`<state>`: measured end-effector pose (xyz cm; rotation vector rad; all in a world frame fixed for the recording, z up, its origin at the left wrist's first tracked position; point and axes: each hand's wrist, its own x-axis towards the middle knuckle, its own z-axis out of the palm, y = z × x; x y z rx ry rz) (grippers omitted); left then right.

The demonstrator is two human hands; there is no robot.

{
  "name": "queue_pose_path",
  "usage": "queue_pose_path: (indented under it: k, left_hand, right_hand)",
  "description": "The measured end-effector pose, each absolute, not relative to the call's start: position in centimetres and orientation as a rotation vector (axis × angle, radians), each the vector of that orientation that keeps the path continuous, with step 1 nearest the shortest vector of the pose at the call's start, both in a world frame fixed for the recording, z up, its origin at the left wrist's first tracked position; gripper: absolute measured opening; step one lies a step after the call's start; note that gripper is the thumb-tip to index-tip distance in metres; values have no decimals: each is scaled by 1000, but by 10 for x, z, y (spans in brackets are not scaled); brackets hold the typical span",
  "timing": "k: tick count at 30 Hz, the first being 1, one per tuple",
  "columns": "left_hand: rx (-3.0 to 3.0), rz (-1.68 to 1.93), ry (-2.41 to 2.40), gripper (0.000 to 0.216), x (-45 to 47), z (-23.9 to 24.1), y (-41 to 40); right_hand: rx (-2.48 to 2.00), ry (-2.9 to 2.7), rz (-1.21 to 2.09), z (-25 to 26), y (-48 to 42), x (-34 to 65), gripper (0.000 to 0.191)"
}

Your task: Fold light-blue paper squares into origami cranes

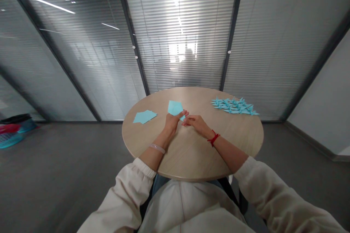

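A light blue sheet of paper (175, 107) is held up over the middle of the table. My left hand (172, 121) grips its lower edge, with the thumb lying across it. At the lower right corner of the sheet, my right hand (197, 123) has its fingers pinched together, partly hiding that corner. Folds in the paper are too small to make out. To the left lie more light blue paper sheets (144, 116), overlapping and flat. Several light blue folded paper cranes (232, 105) stand packed in rows at the right.
The round wooden table (191, 160) reaches to my lap. Behind it runs a glass partition with blinds (183, 69). On the grey floor at far left stand a blue basket with a red liner (11, 136) and a dark-rimmed bin (24, 122). A white wall (325, 105) rises at right.
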<state>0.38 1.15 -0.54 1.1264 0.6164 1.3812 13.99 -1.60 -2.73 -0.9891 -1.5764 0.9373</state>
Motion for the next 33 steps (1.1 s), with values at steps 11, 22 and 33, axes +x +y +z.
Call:
queue_pose_path:
  k: [11, 22, 33]
  left_hand:
    - [1084, 1361, 604, 38, 3, -4, 10]
    - [1203, 1421, 742, 39, -5, 0, 10]
    - [1369, 1344, 747, 35, -4, 4, 4]
  right_hand:
    - [-1107, -1579, 758, -27, -14, 146, 33]
    - [-1093, -1567, 710, -31, -11, 148, 37]
    - [-1058, -1518, 756, -37, -3, 153, 36]
